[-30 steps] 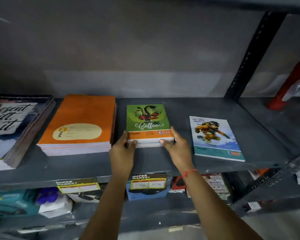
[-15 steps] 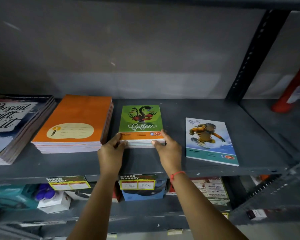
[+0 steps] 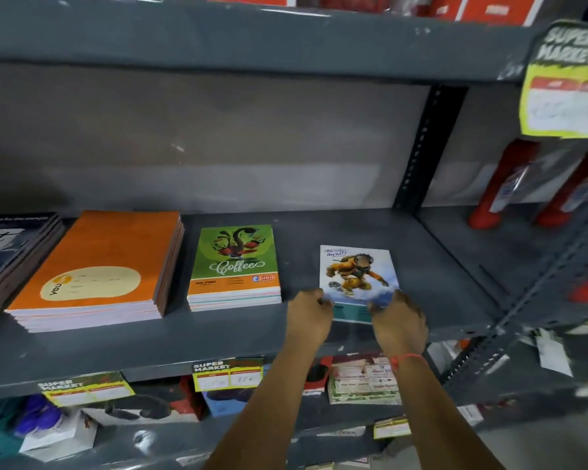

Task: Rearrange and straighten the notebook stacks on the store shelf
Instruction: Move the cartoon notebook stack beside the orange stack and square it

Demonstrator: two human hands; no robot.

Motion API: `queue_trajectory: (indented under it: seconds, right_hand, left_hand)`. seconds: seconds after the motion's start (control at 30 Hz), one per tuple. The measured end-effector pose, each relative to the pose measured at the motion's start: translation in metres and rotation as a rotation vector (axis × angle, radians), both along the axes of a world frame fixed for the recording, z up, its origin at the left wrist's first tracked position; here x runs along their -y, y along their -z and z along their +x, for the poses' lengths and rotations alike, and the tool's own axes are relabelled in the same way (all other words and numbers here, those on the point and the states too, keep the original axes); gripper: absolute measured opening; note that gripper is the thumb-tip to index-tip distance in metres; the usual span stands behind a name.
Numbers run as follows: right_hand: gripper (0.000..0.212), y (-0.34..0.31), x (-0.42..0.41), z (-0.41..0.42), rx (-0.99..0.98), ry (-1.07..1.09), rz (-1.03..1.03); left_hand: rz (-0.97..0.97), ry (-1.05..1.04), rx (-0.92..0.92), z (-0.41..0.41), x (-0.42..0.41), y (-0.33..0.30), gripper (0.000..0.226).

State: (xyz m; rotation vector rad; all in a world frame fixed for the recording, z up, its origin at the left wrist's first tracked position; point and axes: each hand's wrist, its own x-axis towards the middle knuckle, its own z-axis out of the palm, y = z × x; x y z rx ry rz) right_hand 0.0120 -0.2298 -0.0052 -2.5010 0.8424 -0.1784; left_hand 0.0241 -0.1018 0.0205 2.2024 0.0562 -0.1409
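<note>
Two hands are working the near edge of the astronaut notebook [image 3: 357, 273], which is lying flat on the grey shelf [image 3: 431, 266], well apart from the green Coffee stack [image 3: 235, 269] to its left. Left hand [image 3: 308, 315] is pinching the near-left corner, fingers curled; right hand [image 3: 399, 322] is pinching the near-right corner the same way. How thick this pile is cannot be told, since the hands are covering its front edge.

Judgement on doing it well:
- Both corners are being gripped evenly, so the cover should be turning square without skewing.
- Near edge is wanting to line up with the front faces of the Coffee stack and the orange stack [image 3: 95, 266].
- Sliding flat, not lifting, is likely keeping any sheets beneath together.
- Gap to the Coffee stack is looking wide; closing it leftward would be matching the tighter spacing of the other piles.
</note>
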Motion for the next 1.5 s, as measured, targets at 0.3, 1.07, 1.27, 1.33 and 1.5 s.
queue_trajectory:
  seconds: [0.3,1.07,1.27,1.33,1.5]
  right_hand:
    - [0.015,-0.017,0.052,0.007,0.205,0.216,0.644]
    - [0.035,-0.028,-0.133,0.081,0.295,-0.236,0.889]
    - [0.030,-0.023,-0.134,0.075,0.330,-0.246,0.727]
    - [0.031,-0.021,-0.135,0.074,0.337,-0.255,0.676]
    - [0.035,-0.020,-0.131,0.070,0.306,-0.313,0.630]
  left_hand:
    - [-0.524,-0.196,-0.284,0.018,0.008,-0.002,0.015]
    - [-0.457,-0.591,0.086,0.041,-0.169,-0.018,0.028]
    - [-0.111,-0.570,0.143,0.041,-0.163,-0.008,0.029]
    - [-0.047,-0.569,0.133,0.041,-0.161,-0.003,0.030]
    - [-0.156,-0.601,0.165,0.034,-0.157,0.002,0.033]
